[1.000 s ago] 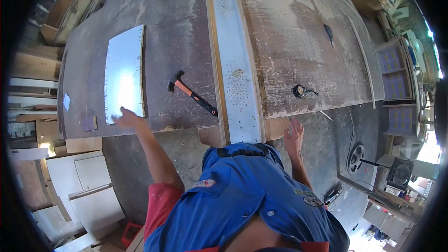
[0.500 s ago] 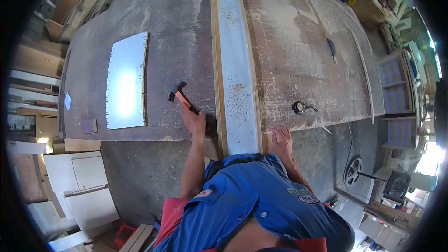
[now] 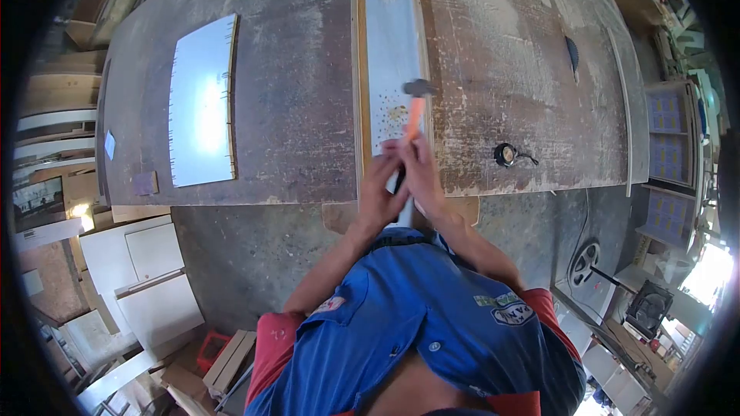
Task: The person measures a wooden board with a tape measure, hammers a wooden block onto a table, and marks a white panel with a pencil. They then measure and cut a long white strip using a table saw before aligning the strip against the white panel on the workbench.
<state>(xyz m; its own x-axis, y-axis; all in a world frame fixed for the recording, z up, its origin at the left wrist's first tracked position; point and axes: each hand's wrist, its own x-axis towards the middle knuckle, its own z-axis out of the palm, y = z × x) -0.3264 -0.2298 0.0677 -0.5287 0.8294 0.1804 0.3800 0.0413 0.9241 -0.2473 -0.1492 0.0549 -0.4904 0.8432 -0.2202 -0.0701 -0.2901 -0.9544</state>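
Above the white strip that runs between two wooden edges, my two hands are together around a hammer. Its dark head points away from me, and the orange part of its handle rises from the fingers. My left hand is closed at the lower, black part of the handle. Beside it, on the right, my right hand has its fingers wrapped round the handle nearer the orange part. The hands overlap and hide much of the grip. Small nails or screws lie scattered on the strip beyond the hammer.
On the brown table, a white panel with marks along its edges lies to the left. A round black tape or gauge sits on the right, with a dark disc farther back. Cabinets stand at far right.
The hammer has moved right, from over the left part of the table to above the strip. My right hand has left the table's front edge and joined my left hand on it.
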